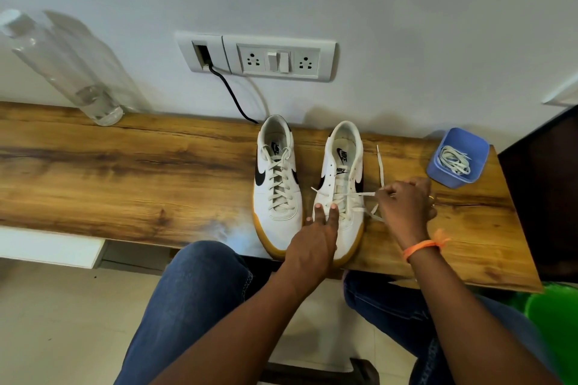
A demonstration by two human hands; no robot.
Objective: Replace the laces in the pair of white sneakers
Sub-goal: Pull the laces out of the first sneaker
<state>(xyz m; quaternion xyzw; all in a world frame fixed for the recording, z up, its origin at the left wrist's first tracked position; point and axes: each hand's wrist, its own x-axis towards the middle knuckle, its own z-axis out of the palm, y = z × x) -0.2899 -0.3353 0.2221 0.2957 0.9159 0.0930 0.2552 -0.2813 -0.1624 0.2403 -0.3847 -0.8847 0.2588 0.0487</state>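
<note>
Both forearms are bare, no sleeves showing. The right wrist wears an orange band [420,248] with a knotted tail, and a ring [431,197] sits on one finger. Blue jeans [200,287] cover the legs.

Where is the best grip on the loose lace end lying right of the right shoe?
Pinch the lace end near its stiff tip, coming from above on the right. It lies flat on the table, clear of the shoe and the blue cup, so fingers have room there.

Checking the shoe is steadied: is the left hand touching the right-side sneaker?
Touching: head view shows left hand fingers pressed flat on right-side sneaker toe.
</note>
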